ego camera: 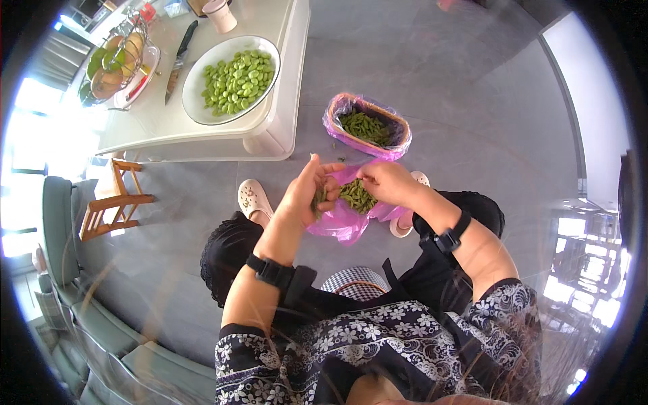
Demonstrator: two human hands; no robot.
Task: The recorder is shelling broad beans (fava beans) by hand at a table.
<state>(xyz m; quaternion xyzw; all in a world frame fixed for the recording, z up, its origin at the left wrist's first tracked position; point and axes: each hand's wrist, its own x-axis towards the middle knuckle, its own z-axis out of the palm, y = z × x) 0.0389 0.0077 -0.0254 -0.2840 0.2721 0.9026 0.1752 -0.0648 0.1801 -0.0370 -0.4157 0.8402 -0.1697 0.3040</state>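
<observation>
My left hand (315, 190) is cupped palm-up around several green pods (320, 198), with the thumb pointing away from me. A small pale bit shows at the thumb's tip. My right hand (386, 181) is bent over the right side of a heap of green bean pods (357, 196). Its fingertips are drawn together, and whether they pinch a pod is hidden. The heap lies on a spread pink plastic bag (340, 229) on the floor between my feet. Just beyond stands an oval basket (331, 109) lined with plastic, holding more green pods (367, 127).
A white table (167, 132) at upper left bears a bowl (195, 104) of shelled green beans (238, 83), a knife (179, 63), a cup (220, 16) and a wire fruit basket (132, 38). A wooden stool (114, 205) stands below it. A houndstooth-patterned round seat (354, 279) is between my legs.
</observation>
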